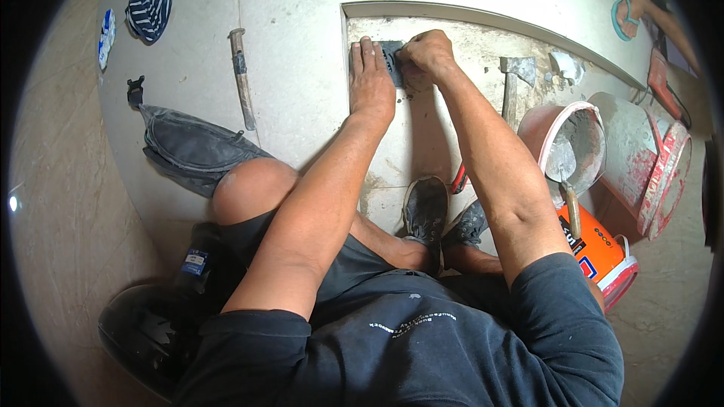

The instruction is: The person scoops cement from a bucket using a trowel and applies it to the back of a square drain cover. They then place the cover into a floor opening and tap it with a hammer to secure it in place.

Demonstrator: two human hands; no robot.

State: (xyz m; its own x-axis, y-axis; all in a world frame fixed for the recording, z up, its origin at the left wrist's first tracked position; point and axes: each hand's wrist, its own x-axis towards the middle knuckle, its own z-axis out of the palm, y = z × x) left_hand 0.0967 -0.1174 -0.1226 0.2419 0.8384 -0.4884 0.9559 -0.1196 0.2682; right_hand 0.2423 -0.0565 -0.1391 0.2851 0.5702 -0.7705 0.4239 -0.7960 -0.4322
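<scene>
A small dark, flat rectangular piece (391, 60) lies on the floor in the far-left corner of a recessed patch. Flat across its left part rests my left hand (372, 83), fingers stretched out and pointing away from me. My right hand (428, 54) is closed in a fist at the piece's right edge, knuckles up. Whatever its fingers hold, if anything, is hidden beneath the hand. Dark crumbs (401, 95) are scattered on the floor just below the piece. To the right of my right hand lies a hatchet (518, 70) with a wooden handle.
A raised slab edge (483, 18) bounds the recess. Buckets (562, 136) crowd my right, one holding a trowel (562, 166), beside an orange pail (592, 234). On my left lie a long-handled hammer (241, 79) and a black waist bag (200, 139). Another person's sandalled foot (632, 13) stands far right.
</scene>
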